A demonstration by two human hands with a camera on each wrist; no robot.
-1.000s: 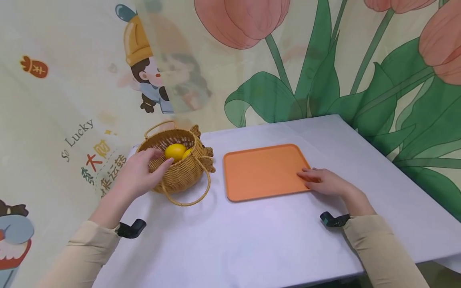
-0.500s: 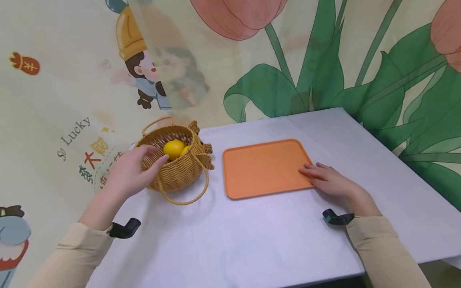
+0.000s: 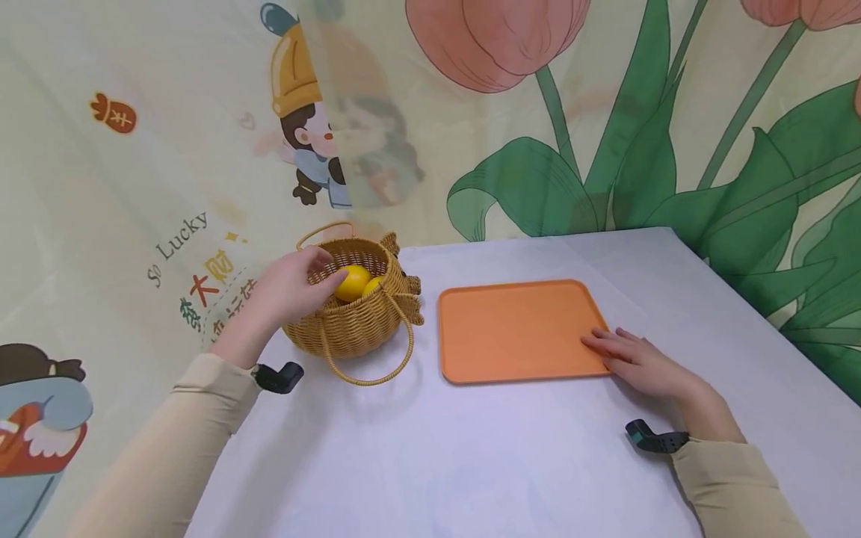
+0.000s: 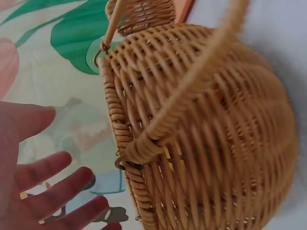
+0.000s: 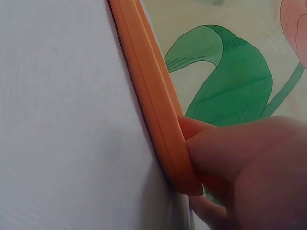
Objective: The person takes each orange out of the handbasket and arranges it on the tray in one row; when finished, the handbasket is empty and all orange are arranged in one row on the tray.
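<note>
A woven basket (image 3: 353,332) stands at the left of the white table, with yellow lemons (image 3: 353,284) inside. My left hand (image 3: 292,288) hovers over its near left rim, fingers apart. The thumb tip overlaps the front lemon in the head view. In the left wrist view the spread left hand (image 4: 53,187) is apart from the basket wall (image 4: 206,120) and holds nothing. My right hand (image 3: 649,366) rests its extended fingers on the right end of an orange tray (image 3: 521,332). In the right wrist view its thumb touches the tray's rim (image 5: 153,105).
One basket handle (image 3: 370,382) hangs down in front, the other (image 3: 323,232) stands up at the back. A white cloth (image 3: 471,456) covers the table. Behind it hangs a printed curtain (image 3: 498,164) with tulips and cartoon figures.
The head view has shifted, so basket and tray appear further right. My left hand has moved slightly forward over the basket. The right fingers lie flatter on the tray than a second ago.
</note>
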